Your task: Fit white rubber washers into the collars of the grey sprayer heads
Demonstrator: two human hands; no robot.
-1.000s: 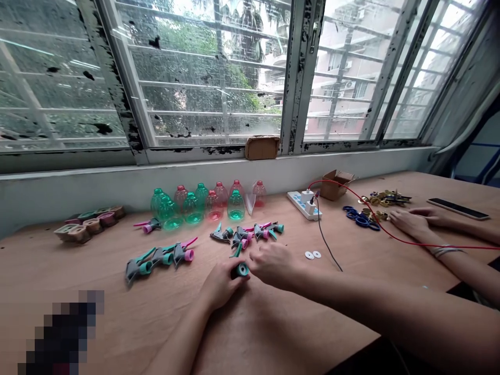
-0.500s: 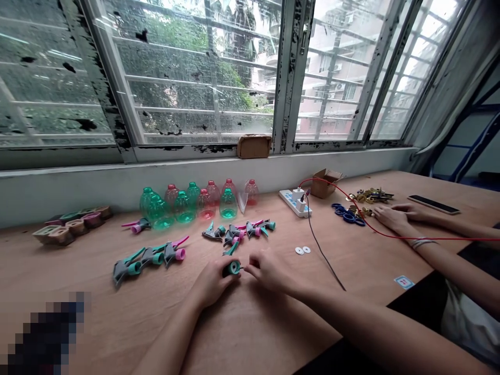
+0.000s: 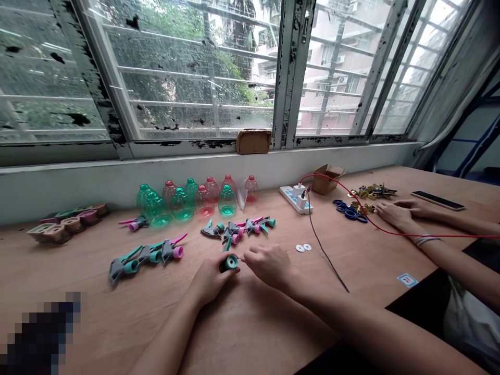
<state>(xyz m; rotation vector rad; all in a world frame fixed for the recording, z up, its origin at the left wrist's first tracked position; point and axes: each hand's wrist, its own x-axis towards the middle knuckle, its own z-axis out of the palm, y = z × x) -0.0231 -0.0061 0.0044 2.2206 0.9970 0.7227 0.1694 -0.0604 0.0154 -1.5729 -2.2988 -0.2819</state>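
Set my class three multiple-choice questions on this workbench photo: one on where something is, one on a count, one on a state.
1. Where is the phone?
A. On the windowsill
B. Beside the bottles
C. Near the co-worker's hand

2. How many white discs lie on the table?
A. Two
B. Four
C. Six

3. What is the left hand doing?
A. Holding a bottle
B. Gripping a teal sprayer
C. Resting on the phone

Answers:
1. C, because the phone lies just beyond the co-worker's fingers at the right of the table.
2. A, because only a pair shows, side by side.
3. B, because the fingers wrap around the teal sprayer.
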